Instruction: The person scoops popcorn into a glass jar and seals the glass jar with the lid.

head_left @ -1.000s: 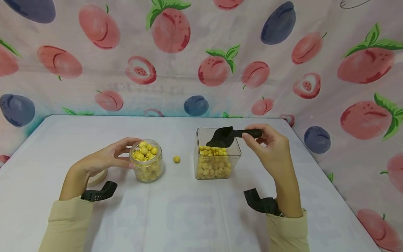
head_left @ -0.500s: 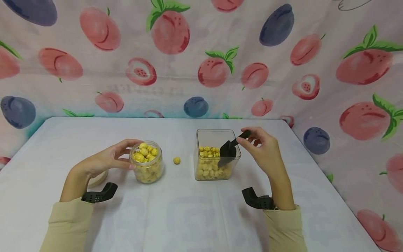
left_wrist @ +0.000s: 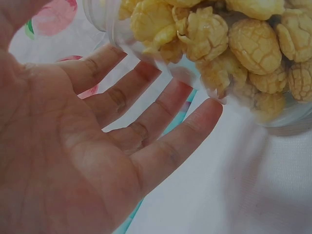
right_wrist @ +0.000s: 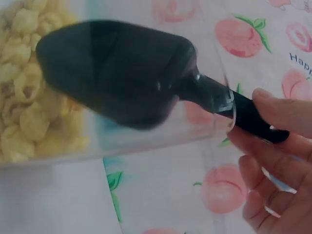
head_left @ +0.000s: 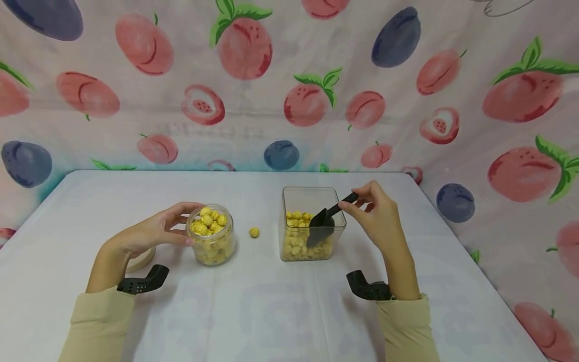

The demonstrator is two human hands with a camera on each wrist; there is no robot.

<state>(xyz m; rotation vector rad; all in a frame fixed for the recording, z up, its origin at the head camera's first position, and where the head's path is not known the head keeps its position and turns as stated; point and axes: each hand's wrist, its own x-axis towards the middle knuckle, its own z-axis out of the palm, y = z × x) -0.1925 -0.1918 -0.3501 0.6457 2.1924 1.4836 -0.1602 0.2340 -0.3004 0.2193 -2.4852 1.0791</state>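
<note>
Black plastic scoop (head_left: 322, 224) slanted down-left into the square tub (head_left: 311, 247) of popcorn, its handle pinched by the right hand (head_left: 377, 217). The left hand (head_left: 149, 232) cupped the full jar (head_left: 211, 240) with relaxed fingers, left of the tub.
</note>
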